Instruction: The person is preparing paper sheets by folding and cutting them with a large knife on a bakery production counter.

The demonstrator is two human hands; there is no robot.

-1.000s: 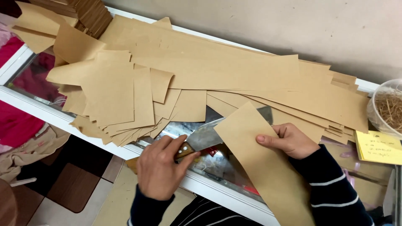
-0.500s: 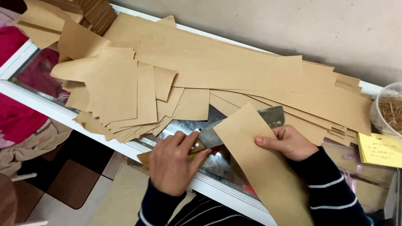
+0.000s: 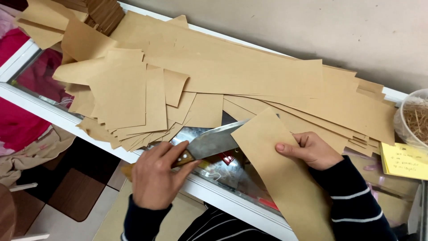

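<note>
Two hands work at the glass counter (image 3: 53, 114): the left hand (image 3: 156, 176) is clenched around the wooden handle of a broad knife (image 3: 214, 142), whose blade runs up and to the right, its tip slipped under the long brown paper strip (image 3: 285, 178). The right hand (image 3: 312, 149) pins that strip flat with fingers pressed on it, just beside the blade, below a spread of cut paper sheets (image 3: 214, 76)
</note>
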